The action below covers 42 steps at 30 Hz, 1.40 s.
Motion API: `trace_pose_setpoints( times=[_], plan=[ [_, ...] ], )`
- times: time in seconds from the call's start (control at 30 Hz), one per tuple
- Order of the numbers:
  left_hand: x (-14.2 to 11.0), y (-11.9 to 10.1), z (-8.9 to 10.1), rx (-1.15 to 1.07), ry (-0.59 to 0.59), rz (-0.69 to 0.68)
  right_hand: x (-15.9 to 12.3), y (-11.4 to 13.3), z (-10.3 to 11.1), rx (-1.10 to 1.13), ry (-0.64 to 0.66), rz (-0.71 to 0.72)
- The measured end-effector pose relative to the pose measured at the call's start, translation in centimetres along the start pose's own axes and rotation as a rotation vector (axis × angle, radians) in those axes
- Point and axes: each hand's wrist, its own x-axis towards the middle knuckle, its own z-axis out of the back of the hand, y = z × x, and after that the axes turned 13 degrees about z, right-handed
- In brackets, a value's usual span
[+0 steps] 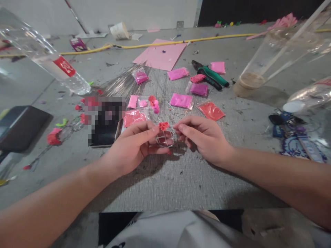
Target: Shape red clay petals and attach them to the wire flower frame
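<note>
My left hand [137,144] and my right hand [201,137] meet at the middle of the grey table [165,179]. Between their fingertips is a small wire piece [165,137] with a red clay flower [163,125] on top. The left thumb and fingers pinch the wire from the left. From the right, the other hand's fingers curl in and touch the wire. Beyond the hands lie several small bags of pink clay [181,100], a bag of red clay [211,111] and loose pink clay bits [154,104].
A clear water bottle [43,55] lies at the left, a plastic cup with a straw [261,65] at the right. Green-handled pliers [210,75], pink paper [161,55], thin wires [124,82], a phone [106,124], a dark case [20,127], keys [287,124] and a yellow cable [155,44] surround the work spot.
</note>
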Motion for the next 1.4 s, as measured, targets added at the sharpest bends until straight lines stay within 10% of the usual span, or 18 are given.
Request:
trace_pose_setpoints(
  times=[0.17, 0.47, 1.4],
  plan=[
    [-0.3, -1.0, 0.8, -0.029, -0.069, -0.050, -0.4, 0.5, 0.7, -0.555, 0.261, 0.363],
    [-0.3, -0.8, 0.5, -0.026, -0.128, -0.049, -1.6, 0.3, -0.6, -0.794, 0.515, 0.407],
    [-0.6, 0.5, -0.2, 0.038, -0.136, 0.167, -0.6, 0.2, -0.3, -0.596, 0.088, 0.417]
  ],
)
